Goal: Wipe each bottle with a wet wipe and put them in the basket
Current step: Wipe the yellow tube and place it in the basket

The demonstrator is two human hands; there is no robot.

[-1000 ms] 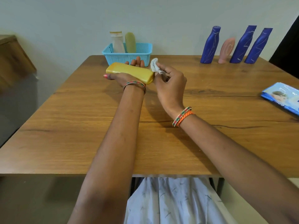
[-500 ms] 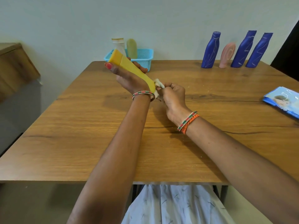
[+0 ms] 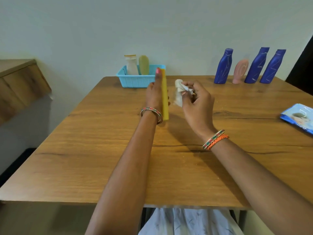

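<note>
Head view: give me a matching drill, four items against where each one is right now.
Items:
1. slim yellow plastic bottle
2. crumpled white wet wipe
3. pale green rounded bottle
4. blue wet-wipe pack

Places:
A. in the light blue plastic basket
B. held upright in the left hand
C. flat at the right edge of the wooden table
D. pinched in the right hand

Pairs: 1-B, 2-D, 3-A, 4-C

Blue plastic basket sits back-left on the wooden tabletop, four standing bottles back-right, wipes pack at the right edge.
</note>
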